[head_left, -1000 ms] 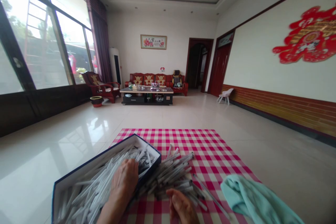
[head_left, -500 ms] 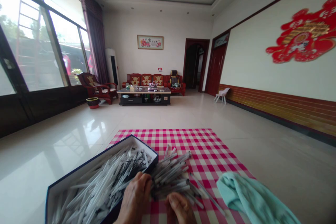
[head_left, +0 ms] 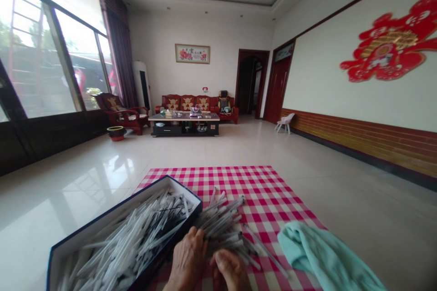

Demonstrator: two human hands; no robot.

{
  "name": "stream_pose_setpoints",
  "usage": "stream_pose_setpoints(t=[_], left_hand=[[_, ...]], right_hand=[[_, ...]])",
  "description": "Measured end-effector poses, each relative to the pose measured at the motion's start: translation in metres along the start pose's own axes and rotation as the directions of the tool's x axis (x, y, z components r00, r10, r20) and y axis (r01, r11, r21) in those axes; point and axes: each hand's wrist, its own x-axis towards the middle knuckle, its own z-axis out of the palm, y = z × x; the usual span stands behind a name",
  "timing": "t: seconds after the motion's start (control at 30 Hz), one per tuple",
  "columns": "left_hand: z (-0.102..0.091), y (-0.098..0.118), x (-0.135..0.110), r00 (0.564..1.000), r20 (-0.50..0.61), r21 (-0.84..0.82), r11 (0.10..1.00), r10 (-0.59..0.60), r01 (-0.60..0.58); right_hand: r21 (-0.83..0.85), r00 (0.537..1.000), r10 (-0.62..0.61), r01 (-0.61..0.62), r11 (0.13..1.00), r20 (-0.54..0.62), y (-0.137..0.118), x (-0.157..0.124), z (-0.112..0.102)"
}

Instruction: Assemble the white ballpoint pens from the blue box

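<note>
Head view: box (head_left: 182, 190) on checked tablecloth (head_left: 254, 182), filled with thin clear tubes (head_left: 126, 241), some with dark parts. Second pile of tubes (head_left: 220, 218) lies just right of the box. Left hand (head_left: 189, 254) beside the box's near right edge, fingers curled — cannot tell whether they grip a tube. Right hand (head_left: 232, 269) farther right of the box, thumb against bent fingers — contents hidden. Green cloth (head_left: 321, 250) well right of the box.

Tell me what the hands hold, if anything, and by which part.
It cannot be told: the left hand and right hand are curled near the loose tubes, any hold hidden.
</note>
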Motion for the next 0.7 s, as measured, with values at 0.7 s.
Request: stream_pose_setpoints(t=[0.7], left_hand=[[0.014, -0.005, -0.047, 0.903, -0.376, -0.342, 0.875, 0.208, -0.344]], right_hand=[[0.137, 0.998, -0.025, 0.034, 0.990, -0.062, -0.026, -0.007, 0.004]])
